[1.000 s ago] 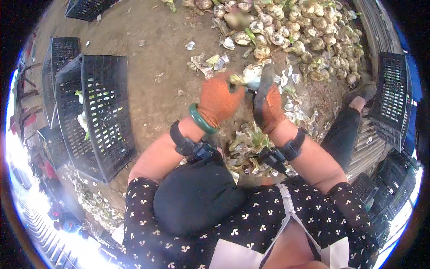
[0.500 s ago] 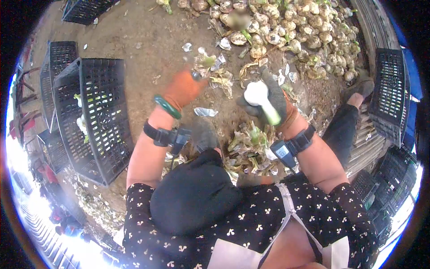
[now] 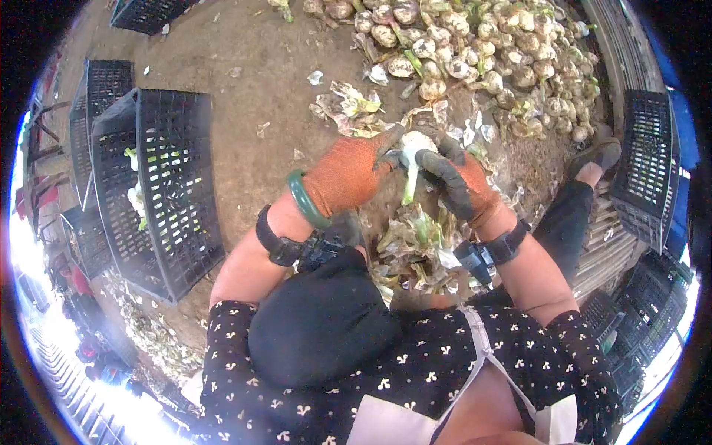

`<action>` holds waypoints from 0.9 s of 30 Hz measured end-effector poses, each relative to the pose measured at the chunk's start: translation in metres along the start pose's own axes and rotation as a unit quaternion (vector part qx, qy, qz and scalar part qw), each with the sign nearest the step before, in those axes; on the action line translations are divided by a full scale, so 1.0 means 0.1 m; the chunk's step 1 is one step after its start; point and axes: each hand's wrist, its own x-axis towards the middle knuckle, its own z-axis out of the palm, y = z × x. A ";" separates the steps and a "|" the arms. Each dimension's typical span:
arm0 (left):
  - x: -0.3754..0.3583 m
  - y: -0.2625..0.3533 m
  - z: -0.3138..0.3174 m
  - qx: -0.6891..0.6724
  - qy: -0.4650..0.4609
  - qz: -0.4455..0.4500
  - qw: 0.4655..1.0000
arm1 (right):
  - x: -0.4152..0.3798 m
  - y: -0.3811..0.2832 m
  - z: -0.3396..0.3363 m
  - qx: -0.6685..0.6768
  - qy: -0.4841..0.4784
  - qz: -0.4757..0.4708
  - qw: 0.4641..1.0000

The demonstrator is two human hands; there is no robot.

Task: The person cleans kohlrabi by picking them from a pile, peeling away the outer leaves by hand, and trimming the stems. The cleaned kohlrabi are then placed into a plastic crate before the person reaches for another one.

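In front of me a white garlic bulb (image 3: 420, 142) with a short pale green stem hangs stem-down between my gloved hands. My right hand (image 3: 461, 176), in an orange glove with dark grey fingers, grips it from the right, the thumb on its face. From the left, the fingers of my left hand (image 3: 348, 172), gloved alike, close against the bulb and stem; its fingertips are partly hidden. Beneath them lies a heap of peeled leaves and skins (image 3: 419, 245). Beyond, unpeeled garlic bulbs (image 3: 519, 52), soiled and brownish, form a large pile on the ground.
A black plastic crate (image 3: 178, 193) at the left has a few white stemmed bulbs inside. More black crates stand behind it, and another crate (image 3: 644, 163) is at the right beside wooden slats (image 3: 604, 222). Loose skins (image 3: 345, 104) lie on the dirt floor.
My left hand has moved right, from above the bare floor to the bulb, and now grips it. My right hand has turned the bulb so its stem points straighter down.
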 end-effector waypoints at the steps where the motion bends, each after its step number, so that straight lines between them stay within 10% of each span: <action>1: -0.01 0.03 0.01 0.012 0.013 -0.003 1.000 | -0.02 -0.01 0.03 0.005 0.011 0.006 1.000; 9: 0.00 0.02 0.11 0.145 0.110 0.038 0.982 | -0.03 -0.07 -0.03 -0.116 0.010 0.067 0.991; 15: 0.14 -0.05 0.16 0.191 0.027 0.111 0.975 | -0.06 -0.18 0.05 -0.310 -0.219 0.124 0.917; 18: 0.19 -0.25 0.14 -0.035 0.082 -0.075 0.993 | 0.00 0.03 0.00 -0.152 -0.091 0.066 0.982; 25: 0.03 -0.22 0.38 -0.265 0.011 -0.046 0.963 | 0.13 0.25 -0.11 -0.240 0.048 -0.244 0.938; 27: 0.00 -0.32 0.33 -0.327 -0.008 -0.034 0.944 | 0.09 0.09 -0.05 -0.115 0.081 -0.143 0.980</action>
